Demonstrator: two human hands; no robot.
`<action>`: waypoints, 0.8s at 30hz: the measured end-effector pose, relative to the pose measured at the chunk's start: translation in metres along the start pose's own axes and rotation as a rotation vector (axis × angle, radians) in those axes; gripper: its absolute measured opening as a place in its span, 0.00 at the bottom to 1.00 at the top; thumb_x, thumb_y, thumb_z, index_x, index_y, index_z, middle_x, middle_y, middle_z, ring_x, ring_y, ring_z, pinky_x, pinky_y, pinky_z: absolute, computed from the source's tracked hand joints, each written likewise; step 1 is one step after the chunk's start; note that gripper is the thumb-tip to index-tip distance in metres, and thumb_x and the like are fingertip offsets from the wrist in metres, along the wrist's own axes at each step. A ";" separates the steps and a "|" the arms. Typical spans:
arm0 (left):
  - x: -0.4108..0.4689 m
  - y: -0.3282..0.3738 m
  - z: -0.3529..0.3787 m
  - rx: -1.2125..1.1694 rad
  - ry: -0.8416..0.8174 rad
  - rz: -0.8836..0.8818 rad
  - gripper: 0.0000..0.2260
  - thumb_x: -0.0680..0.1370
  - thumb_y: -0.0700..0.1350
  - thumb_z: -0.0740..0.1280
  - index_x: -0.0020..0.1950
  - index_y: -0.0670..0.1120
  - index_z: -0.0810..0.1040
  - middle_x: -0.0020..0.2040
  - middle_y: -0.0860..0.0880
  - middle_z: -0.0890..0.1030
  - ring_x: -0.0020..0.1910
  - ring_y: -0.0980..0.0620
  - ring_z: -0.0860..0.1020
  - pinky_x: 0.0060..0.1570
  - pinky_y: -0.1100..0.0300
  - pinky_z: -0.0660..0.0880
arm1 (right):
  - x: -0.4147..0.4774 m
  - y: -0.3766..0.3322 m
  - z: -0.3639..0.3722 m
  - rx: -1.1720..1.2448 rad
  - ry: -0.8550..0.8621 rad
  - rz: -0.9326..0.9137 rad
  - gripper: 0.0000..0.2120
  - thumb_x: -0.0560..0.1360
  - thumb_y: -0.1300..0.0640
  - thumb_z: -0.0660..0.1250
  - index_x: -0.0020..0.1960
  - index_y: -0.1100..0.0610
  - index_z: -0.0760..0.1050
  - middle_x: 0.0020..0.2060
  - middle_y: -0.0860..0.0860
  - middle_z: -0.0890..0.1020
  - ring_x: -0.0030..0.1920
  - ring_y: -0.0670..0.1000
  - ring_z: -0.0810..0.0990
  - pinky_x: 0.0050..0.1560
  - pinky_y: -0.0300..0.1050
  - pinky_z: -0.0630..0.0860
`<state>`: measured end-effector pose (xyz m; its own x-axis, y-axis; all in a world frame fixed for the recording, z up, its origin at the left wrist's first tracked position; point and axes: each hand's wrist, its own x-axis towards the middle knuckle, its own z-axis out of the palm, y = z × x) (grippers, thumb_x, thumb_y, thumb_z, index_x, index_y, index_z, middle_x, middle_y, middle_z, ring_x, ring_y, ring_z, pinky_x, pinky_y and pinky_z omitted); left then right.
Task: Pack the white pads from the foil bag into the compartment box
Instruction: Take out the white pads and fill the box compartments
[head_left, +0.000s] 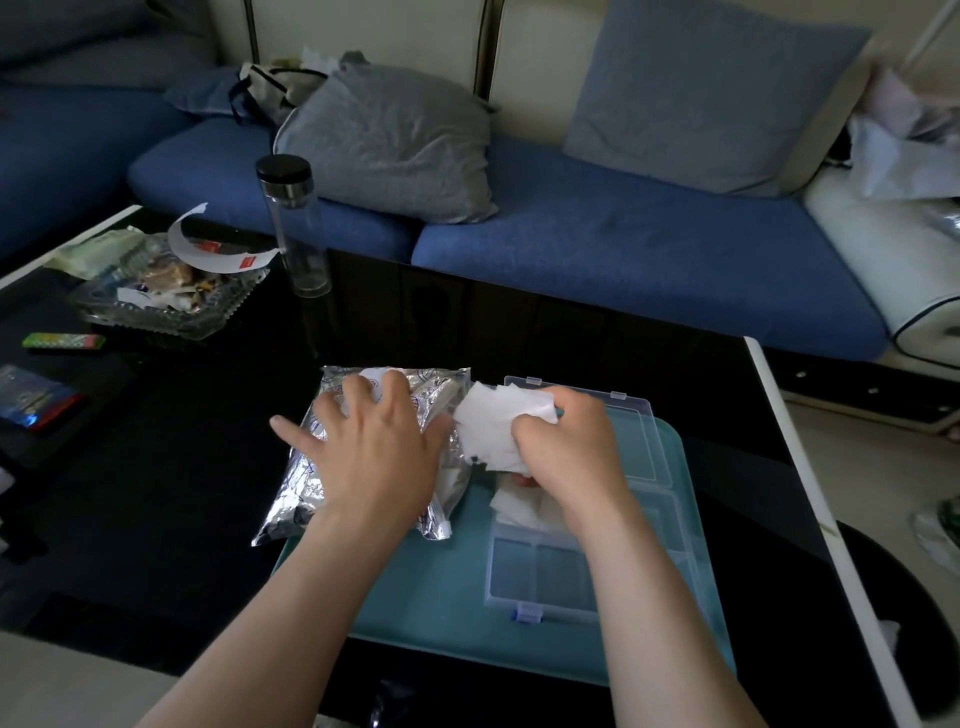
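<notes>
Head view. Left grip (371, 441) is released: fingers spread flat, palm pressing on the crinkled silver foil bag (304, 486). Bag lies just left of the clear plastic compartment box (540, 577), partly on the teal tray (415, 587) that carries the box. Judged purpose: pinning the bag so it neither slides nor lifts while pads come out on its box-facing side.

Right grip (563, 441) is clenched round a bunch of white square pads (491, 431), held over the box's far-left corner, between bag and box. Short haul, which is likely why the bag sits so close.

Clear box lid (631, 441) is folded back on the far side of the box, lying on the tray, so the cells stay reachable. Loose white pads (519, 512) already lie in a far-left cell, under the right wrist; near cells look bare. Task judged early.

Black glossy desk (156, 467) carries the tray. Well left of and beyond the box: tall clear bottle with black cap (296, 228), cut-glass dish of scraps (150, 317).

Writing: blue marks on the foil bag, partly under the left grip, unreadable. Red patch on the curled white strip (223, 260) over the dish is too small to read. Green flat packet (62, 340) far left of the box has blurred print. Blue latch (527, 613) on the box's near edge is plain.
</notes>
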<state>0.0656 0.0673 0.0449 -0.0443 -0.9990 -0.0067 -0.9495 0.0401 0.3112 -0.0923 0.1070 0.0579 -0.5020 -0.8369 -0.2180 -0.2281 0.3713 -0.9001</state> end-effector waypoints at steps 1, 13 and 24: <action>-0.001 0.002 -0.001 0.004 -0.006 -0.014 0.27 0.81 0.70 0.55 0.69 0.51 0.72 0.73 0.43 0.70 0.75 0.33 0.62 0.71 0.21 0.47 | -0.002 0.000 -0.005 -0.003 0.011 -0.007 0.16 0.66 0.59 0.61 0.48 0.53 0.83 0.39 0.53 0.86 0.42 0.60 0.86 0.35 0.52 0.83; -0.023 0.060 -0.019 -1.410 -0.382 -0.094 0.23 0.82 0.65 0.64 0.61 0.47 0.84 0.55 0.44 0.87 0.55 0.45 0.85 0.59 0.43 0.81 | -0.025 -0.009 -0.054 0.372 -0.059 -0.039 0.13 0.79 0.59 0.73 0.62 0.49 0.79 0.51 0.50 0.87 0.47 0.51 0.89 0.37 0.43 0.83; -0.055 0.098 -0.020 -1.722 -0.613 -0.111 0.14 0.85 0.45 0.65 0.64 0.35 0.80 0.58 0.37 0.86 0.58 0.39 0.86 0.60 0.44 0.82 | -0.046 0.010 -0.077 0.244 0.211 -0.335 0.28 0.75 0.52 0.81 0.67 0.45 0.69 0.49 0.48 0.86 0.43 0.47 0.88 0.43 0.46 0.85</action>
<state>-0.0190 0.1258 0.0951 -0.4810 -0.8319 -0.2767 0.3647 -0.4769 0.7997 -0.1357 0.1797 0.0880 -0.5984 -0.7853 0.1586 -0.2166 -0.0320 -0.9757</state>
